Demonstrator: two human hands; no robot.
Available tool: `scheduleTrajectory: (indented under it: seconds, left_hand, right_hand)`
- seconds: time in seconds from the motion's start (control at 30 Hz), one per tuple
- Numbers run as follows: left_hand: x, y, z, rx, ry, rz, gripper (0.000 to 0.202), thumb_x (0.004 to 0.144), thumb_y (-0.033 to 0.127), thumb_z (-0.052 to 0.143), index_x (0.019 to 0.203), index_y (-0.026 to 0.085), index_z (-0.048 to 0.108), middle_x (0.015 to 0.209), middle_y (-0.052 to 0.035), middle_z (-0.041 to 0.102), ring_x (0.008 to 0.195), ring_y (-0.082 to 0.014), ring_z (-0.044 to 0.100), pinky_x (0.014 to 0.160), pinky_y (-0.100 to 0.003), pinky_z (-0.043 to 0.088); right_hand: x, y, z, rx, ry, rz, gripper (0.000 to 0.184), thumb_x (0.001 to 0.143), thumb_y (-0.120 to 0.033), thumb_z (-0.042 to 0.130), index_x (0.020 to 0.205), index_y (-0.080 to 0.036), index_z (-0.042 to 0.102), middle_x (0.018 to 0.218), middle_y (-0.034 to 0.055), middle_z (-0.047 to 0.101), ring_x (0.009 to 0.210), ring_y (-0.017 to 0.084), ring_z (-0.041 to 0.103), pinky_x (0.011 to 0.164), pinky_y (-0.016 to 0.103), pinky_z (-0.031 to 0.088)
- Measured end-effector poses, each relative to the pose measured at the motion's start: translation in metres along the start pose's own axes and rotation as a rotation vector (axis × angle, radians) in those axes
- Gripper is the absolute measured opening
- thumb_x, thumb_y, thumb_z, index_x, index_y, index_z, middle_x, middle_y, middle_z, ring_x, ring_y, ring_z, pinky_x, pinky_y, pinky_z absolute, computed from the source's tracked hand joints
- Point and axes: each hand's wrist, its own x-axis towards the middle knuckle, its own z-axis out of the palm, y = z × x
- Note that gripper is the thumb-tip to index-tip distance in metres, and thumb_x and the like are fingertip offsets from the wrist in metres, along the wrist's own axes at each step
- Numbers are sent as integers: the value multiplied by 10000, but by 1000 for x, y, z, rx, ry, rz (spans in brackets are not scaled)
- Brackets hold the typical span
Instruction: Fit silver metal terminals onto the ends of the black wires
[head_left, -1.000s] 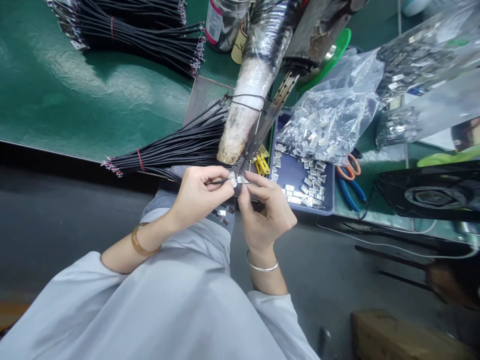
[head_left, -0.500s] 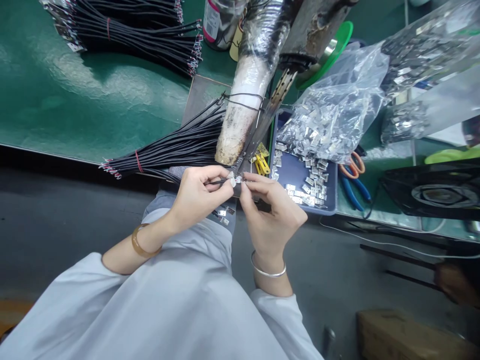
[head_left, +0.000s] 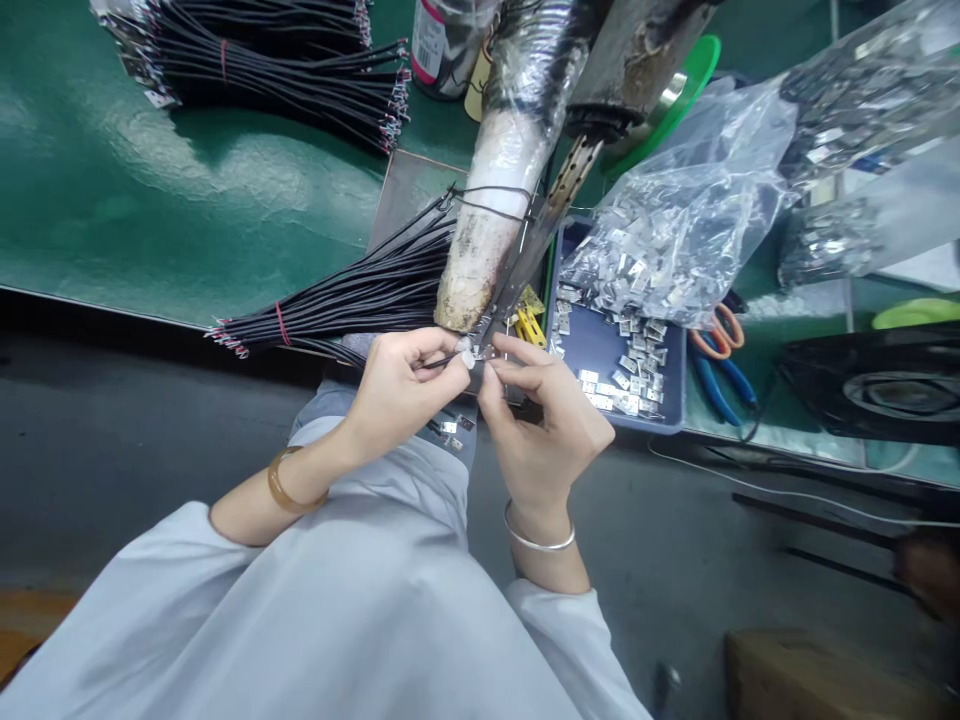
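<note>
My left hand [head_left: 409,385] is closed, thumb and forefinger pinching a black cable [head_left: 444,361] near its end; pale covers sit on those fingertips. Close by on the right, my right hand [head_left: 551,425] has its thumb and fingers drawn together at a small silver metal connector [head_left: 486,353] by the cable's end. Fingertips partly hide where cable and connector meet. Just above both hands, a soldering iron [head_left: 566,185] with a perforated shaft points down, beside a white wrapped tube [head_left: 487,170]. A bundle of black cables [head_left: 360,290] lies behind my left hand.
To the right, a blue tray [head_left: 671,405] holds loose metal connectors and a clear plastic bag [head_left: 697,200] of them. Pliers [head_left: 720,375] lie beside it, near a black fan [head_left: 885,385]. More cable bundles [head_left: 277,75] lie at the back left. A yellow tool [head_left: 529,326] stands near my right fingers.
The view has shifted slightly, moving the bench things a little to the right. Both hands stay close together at the cable's end; my right fingers have shifted slightly.
</note>
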Motion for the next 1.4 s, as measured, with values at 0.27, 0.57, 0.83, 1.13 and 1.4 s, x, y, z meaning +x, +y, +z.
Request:
scheduleTrajectory:
  seconds: [0.27,0.57,0.83,1.13,1.4]
  left_hand:
    - [0,1,-3,59,7,122,149,749,206,632,668,121,724,525,55,444,478,-39,257,420,-176,187]
    - [-1,2,-1,65,-52,19,153,730,197,587,601,127,629,538,59,392,505,-42,265,434,-168,215]
    - [-3,-3,-6,120,-94,60,141,765,228,599,690,129,665,513,80,331,483,-46,244,437,-180,207]
    - [-5,-5,-11,130,-78,232,161,803,185,644,686,125,737,581,17,578,509,-54,383,463,-179,306]
    - [-4,-2,-6,122,-18,107,162,775,186,619,696,122,745,556,44,513,513,-47,350,456,-149,305]
  right_hand:
    - [1,-2,0,-13,29,-38,190,877,-74,725,881,-248,650,1017,22,820,946,189,797,811,295,635]
    - [-5,-2,-6,-78,-26,-82,196,896,-80,698,868,-243,593,1037,49,824,898,162,803,766,241,636]
    - [-8,-1,-2,-106,51,-126,201,872,-59,742,906,-233,648,979,30,827,847,158,804,739,225,629]
    - [-5,-3,-2,153,-19,193,130,905,-126,716,837,-227,671,942,6,805,850,147,786,651,224,629]
    - [0,2,1,21,10,17,139,889,-111,747,873,-234,684,959,1,805,880,155,778,781,272,616]
